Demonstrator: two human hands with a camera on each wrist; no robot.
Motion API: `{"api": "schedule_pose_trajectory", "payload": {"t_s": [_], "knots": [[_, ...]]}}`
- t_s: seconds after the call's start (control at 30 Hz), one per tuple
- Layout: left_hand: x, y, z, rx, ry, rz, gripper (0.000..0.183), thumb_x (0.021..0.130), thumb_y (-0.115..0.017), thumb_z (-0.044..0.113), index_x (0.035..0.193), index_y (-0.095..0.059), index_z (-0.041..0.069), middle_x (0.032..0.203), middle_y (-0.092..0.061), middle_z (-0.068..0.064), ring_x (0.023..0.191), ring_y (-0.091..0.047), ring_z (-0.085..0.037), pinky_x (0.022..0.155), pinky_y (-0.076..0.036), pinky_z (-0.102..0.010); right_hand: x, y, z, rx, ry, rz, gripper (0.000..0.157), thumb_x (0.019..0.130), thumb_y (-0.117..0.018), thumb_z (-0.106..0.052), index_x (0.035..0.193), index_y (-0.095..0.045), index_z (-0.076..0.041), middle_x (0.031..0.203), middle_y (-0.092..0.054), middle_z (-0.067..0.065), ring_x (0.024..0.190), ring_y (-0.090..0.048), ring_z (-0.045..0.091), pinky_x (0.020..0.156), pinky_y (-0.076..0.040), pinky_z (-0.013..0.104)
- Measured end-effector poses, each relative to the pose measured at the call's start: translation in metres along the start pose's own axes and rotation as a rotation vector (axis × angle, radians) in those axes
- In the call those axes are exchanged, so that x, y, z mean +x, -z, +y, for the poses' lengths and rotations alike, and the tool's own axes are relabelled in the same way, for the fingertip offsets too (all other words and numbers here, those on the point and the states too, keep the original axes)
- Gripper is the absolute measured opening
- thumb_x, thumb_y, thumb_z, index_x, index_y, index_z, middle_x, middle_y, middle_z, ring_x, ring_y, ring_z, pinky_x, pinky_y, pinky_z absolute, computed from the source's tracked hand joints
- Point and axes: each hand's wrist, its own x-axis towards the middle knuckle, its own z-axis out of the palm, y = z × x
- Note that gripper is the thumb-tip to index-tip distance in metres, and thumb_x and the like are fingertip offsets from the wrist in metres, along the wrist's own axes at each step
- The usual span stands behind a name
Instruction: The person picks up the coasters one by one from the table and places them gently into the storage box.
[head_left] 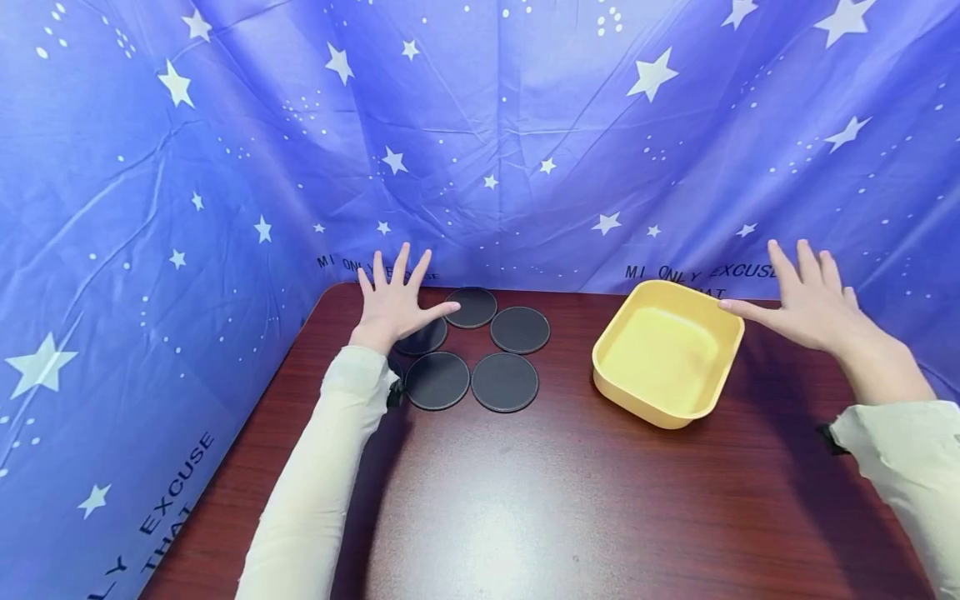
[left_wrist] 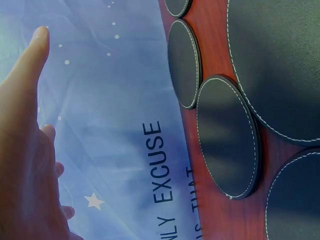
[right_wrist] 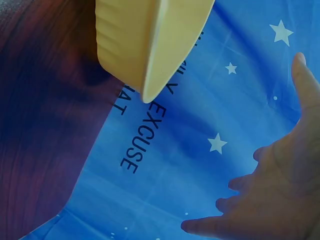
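Six round black coasters (head_left: 506,382): flat on the table (head_left: 675,500) near its far edge, toward the far left corner; five form a loose ring, the sixth mostly hidden behind the left wrist; pale stitching follows their rims, and, being round, they point no particular way.
Yellow tub (head_left: 667,358): right of the coasters, by the table's far edge; opening faces up; nearly square, so a long axis cannot be told; turned askew to that edge, one rounded corner toward the person.
Left hand (head_left: 392,307): wide open, fingers spread toward the far edge, holding nothing; raised beside the coasters, thumb pointing right.
Right hand (head_left: 817,315): wide open too, grasping nothing; thumb points left at the tub, with a gap between them in the right wrist view.
Star-printed blue cloth (head_left: 517,108): hangs beyond the far edge.
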Motion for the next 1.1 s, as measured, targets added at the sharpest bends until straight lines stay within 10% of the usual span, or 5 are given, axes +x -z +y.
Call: {"api": "schedule_pose_trajectory", "payload": {"t_s": [1.1], "knots": [[-0.013, 0.001, 0.0, -0.001, -0.028, 0.03, 0.104, 0.08, -0.048, 0.085, 0.161, -0.005, 0.036, 0.17, 0.0, -0.004, 0.154, 0.005, -0.047, 0.119, 0.001, -0.073, -0.008, -0.03, 0.011, 0.015, 0.019, -0.013, 0.111, 0.092, -0.052, -0.066, 0.158, 0.01, -0.003, 0.158, 0.01, 0.039, 0.146, 0.01, 0.059, 0.098, -0.01, 0.088]]}}
